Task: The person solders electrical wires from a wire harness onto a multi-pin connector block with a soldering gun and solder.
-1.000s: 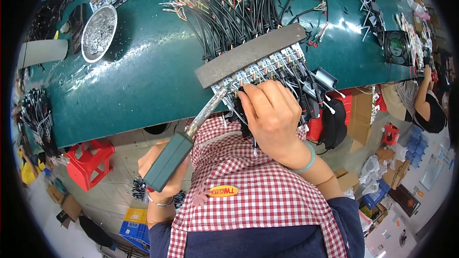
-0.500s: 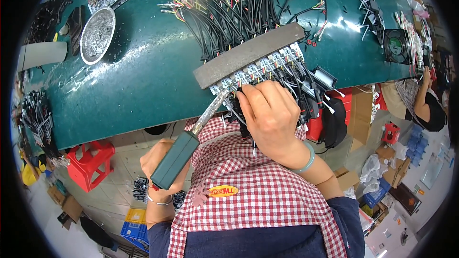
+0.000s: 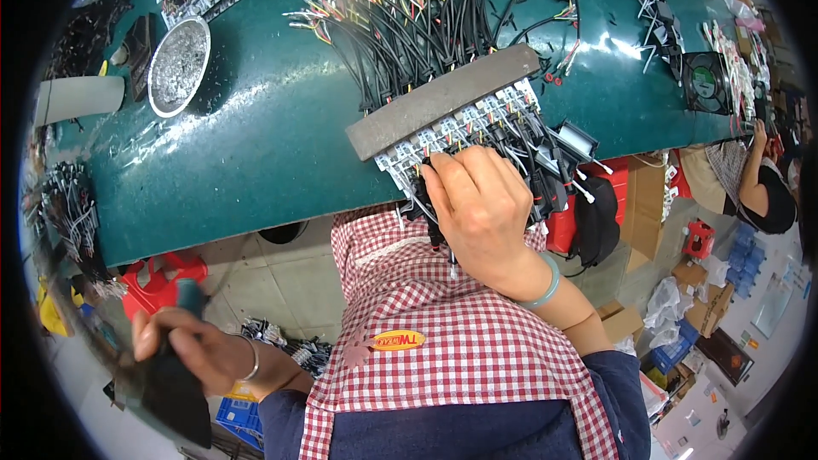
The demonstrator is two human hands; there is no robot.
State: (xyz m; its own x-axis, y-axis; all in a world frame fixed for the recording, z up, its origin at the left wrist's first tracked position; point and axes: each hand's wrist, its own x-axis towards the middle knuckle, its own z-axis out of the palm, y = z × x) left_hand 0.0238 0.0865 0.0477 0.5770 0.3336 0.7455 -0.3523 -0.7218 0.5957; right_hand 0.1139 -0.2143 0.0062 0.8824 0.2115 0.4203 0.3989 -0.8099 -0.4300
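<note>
My right hand (image 3: 481, 209) is at the table's near edge, fingers pinched on a black cable (image 3: 429, 162) at a row of small white circuit boards (image 3: 396, 160). Coloured wires join the boards. Across the row lies a flat grey bar (image 3: 443, 102), with many black cables (image 3: 409, 43) fanning out beyond it, their ends stripped. Off to the lower left, away from the table, my left hand (image 3: 192, 345) is closed around the green handle (image 3: 189, 295) of a soldering iron. Motion blurs it, and the iron's tip cannot be made out.
A metal bowl (image 3: 180, 66) of silvery scraps stands on the green table (image 3: 230, 170). A small black fan (image 3: 706, 83) sits far right. Cable bundles (image 3: 68, 213) hang at the left edge, above a red stool (image 3: 162, 281). Another person (image 3: 758, 179) is at the right.
My left hand has swung down and left, carrying the soldering iron away from the circuit boards. My right hand stays nearly in place at the row.
</note>
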